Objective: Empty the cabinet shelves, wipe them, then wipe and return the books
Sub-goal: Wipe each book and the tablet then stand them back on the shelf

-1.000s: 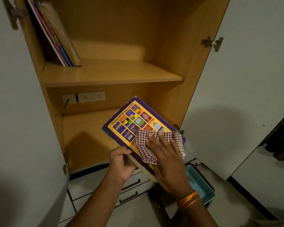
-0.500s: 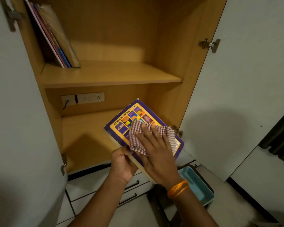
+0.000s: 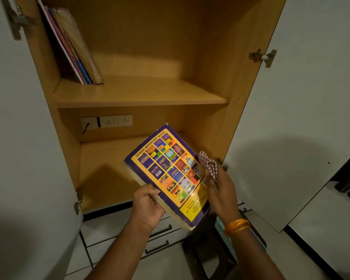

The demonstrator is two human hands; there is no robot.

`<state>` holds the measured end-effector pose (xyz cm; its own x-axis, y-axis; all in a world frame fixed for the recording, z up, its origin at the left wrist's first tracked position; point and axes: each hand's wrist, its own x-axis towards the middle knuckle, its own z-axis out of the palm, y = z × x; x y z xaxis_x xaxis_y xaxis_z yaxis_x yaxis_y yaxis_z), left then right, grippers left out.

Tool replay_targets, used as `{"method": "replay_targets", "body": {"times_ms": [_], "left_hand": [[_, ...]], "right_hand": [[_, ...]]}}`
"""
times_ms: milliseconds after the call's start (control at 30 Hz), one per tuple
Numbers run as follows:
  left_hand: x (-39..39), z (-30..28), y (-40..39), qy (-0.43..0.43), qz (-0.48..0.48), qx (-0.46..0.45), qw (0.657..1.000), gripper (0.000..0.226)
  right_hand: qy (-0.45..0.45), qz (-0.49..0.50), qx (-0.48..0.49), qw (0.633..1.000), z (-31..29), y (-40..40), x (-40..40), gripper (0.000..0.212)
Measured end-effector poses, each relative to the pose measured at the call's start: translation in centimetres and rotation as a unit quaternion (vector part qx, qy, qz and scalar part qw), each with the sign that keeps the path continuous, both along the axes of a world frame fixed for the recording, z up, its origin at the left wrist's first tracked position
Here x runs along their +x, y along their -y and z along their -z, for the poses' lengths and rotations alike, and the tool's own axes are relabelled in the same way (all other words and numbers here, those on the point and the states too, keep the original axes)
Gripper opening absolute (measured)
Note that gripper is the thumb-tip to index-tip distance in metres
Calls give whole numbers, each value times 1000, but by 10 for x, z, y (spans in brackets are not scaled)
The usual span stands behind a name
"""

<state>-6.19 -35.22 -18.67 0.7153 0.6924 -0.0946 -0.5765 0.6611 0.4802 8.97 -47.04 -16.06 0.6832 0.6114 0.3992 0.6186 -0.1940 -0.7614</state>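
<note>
Your left hand grips the purple-and-yellow paperback book by its lower spine edge, before the lower wooden cabinet shelf; your right hand pinches the bunched checked cloth. It looks thick, heavy, floppy: support underneath.

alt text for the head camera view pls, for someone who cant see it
A person's left hand holds a purple and yellow book in front of an open wooden cabinet, while the right hand grips a checked cloth beside the book's right edge. A few books lean at the left of the upper shelf.
</note>
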Motion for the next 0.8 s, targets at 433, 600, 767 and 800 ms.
{"method": "replay_targets", "body": {"times_ms": [433, 600, 767, 800], "left_hand": [[-8, -4, 29, -133, -45, 124, 982, 41], [-1, -21, 11, -116, -88, 149, 978, 42], [11, -42, -14, -123, -116, 168, 971, 40], [11, -49, -18, -109, -109, 161, 975, 35]], "right_hand": [[-128, -99, 100, 982, -40, -67, 7, 42], [-8, -114, 91, 989, -4, -70, -29, 48], [70, -150, 35, 986, 14, -81, -53, 54], [93, -153, 15, 984, 13, -87, -54, 57]]}}
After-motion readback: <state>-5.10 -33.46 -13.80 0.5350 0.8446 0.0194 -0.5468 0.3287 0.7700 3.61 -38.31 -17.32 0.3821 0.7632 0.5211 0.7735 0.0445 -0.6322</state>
